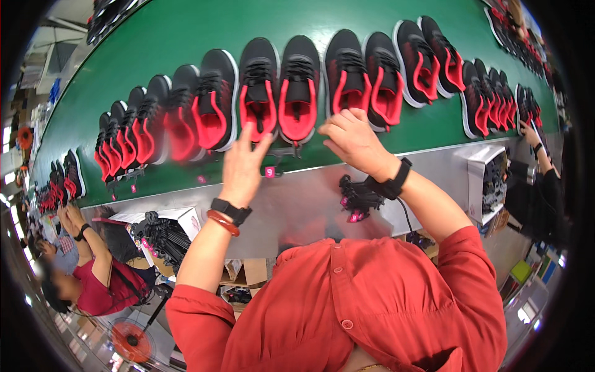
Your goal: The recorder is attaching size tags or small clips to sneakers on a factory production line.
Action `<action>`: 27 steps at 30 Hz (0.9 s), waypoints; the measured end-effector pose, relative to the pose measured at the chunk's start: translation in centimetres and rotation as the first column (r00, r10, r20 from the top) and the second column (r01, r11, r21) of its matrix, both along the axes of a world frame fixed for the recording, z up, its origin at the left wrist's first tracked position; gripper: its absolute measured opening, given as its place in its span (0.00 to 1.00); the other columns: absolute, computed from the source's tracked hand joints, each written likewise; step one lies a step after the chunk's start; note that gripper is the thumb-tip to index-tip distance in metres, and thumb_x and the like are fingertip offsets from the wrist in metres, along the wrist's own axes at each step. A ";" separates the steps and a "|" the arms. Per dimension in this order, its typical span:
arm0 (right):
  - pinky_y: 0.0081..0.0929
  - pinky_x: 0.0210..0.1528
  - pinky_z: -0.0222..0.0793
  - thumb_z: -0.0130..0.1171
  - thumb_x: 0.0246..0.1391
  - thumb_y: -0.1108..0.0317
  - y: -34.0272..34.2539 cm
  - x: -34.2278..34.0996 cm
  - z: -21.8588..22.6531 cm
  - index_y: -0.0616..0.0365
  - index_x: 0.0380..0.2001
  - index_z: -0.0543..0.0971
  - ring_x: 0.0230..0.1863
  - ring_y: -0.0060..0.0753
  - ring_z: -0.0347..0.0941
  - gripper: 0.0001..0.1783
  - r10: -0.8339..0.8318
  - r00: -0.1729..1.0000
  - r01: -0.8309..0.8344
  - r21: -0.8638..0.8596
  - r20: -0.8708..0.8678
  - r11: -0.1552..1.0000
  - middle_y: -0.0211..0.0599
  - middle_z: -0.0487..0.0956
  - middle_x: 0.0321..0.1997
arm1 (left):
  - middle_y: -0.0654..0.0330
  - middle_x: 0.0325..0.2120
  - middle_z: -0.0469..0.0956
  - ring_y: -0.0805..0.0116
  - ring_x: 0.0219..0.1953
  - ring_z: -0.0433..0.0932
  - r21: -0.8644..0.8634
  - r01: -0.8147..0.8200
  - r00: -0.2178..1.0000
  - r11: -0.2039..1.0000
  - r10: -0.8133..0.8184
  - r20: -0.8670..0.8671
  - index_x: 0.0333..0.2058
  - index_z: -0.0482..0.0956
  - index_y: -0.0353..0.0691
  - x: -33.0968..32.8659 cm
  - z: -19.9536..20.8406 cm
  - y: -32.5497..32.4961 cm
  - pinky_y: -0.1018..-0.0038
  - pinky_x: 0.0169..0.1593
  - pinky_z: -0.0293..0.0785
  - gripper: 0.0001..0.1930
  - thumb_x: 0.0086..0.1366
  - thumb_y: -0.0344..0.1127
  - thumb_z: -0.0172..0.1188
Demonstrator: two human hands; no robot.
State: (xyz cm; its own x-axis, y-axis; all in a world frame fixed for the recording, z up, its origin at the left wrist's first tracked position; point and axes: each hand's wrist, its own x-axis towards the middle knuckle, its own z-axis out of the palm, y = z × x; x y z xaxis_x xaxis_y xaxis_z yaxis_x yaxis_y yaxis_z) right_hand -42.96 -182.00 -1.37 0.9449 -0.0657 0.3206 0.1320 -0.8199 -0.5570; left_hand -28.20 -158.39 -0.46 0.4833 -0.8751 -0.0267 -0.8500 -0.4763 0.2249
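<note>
Black sneakers with red linings stand in a row, heels toward me. My left hand (243,166) is at the heel of one black-and-red sneaker (258,80), its fingers spread and nothing visible in them. Beside it, a pink tag (270,172) on a black cord lies at the belt's edge. At the heel of another sneaker (347,62), my right hand (359,141) has its fingers curled in; whatever they hold is hidden. Between the hands stands a sneaker (299,80) with a dark loop at its heel. Below my right hand lies a bundle of black cords (361,197) with pink tags.
The shoes stand on a green belt (186,31) with a metal ledge (266,217) along its near side. White boxes of black cords stand at the left (186,223) and right (477,180). Co-workers at the left (102,273) and right (539,192) reach to the belt.
</note>
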 end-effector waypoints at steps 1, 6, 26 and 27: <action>0.35 0.46 0.60 0.61 0.44 0.71 -0.7 -2.3 -0.3 0.51 0.33 0.76 0.37 0.35 0.70 0.09 0.012 0.997 -0.010 0.028 -0.071 1.000 0.30 0.72 0.30 | 0.48 0.56 0.68 0.50 0.41 0.74 -0.044 -0.006 1.000 0.999 0.007 0.022 0.51 0.77 0.46 -0.3 0.7 -0.4 0.61 0.47 0.72 0.32 0.45 0.15 0.53; 0.33 0.44 0.61 0.65 0.41 0.66 -1.1 -13.0 -1.7 0.50 0.29 0.76 0.36 0.35 0.70 0.09 0.173 0.944 -0.162 0.060 -0.282 0.985 0.30 0.71 0.27 | 0.53 0.46 0.73 0.54 0.42 0.75 -0.211 0.145 0.976 0.967 -0.175 -0.129 0.46 0.78 0.42 -4.7 0.7 -5.7 0.63 0.45 0.73 0.25 0.47 0.18 0.56; 0.26 0.28 0.68 0.50 0.64 0.63 -1.5 -14.6 -3.3 0.60 0.36 0.67 0.24 0.26 0.74 0.11 0.048 0.796 0.577 0.781 -0.603 0.237 0.36 0.78 0.25 | 0.51 0.35 0.76 0.47 0.40 0.77 -0.190 0.178 0.905 0.966 -0.236 -0.354 0.37 0.71 0.37 -7.1 -6.2 -14.6 0.58 0.40 0.74 0.06 0.60 0.24 0.51; 0.25 0.24 0.68 0.47 0.66 0.63 -1.6 -13.8 -3.0 0.60 0.38 0.66 0.21 0.24 0.73 0.11 0.049 0.782 0.605 0.776 -0.621 0.178 0.36 0.78 0.25 | 0.52 0.39 0.78 0.50 0.43 0.78 -0.129 0.168 0.903 0.977 -0.205 -0.378 0.39 0.73 0.36 -7.0 -6.1 -14.6 0.64 0.45 0.77 0.13 0.53 0.18 0.56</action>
State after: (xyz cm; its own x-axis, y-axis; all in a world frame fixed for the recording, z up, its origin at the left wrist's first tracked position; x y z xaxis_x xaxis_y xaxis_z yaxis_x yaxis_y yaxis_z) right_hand -56.75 -183.58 -4.38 0.7468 -0.2807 -0.6029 -0.4759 0.4076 -0.7794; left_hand -35.20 -172.95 -6.53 0.2791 -0.9556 -0.0947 -0.7583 -0.2798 0.5888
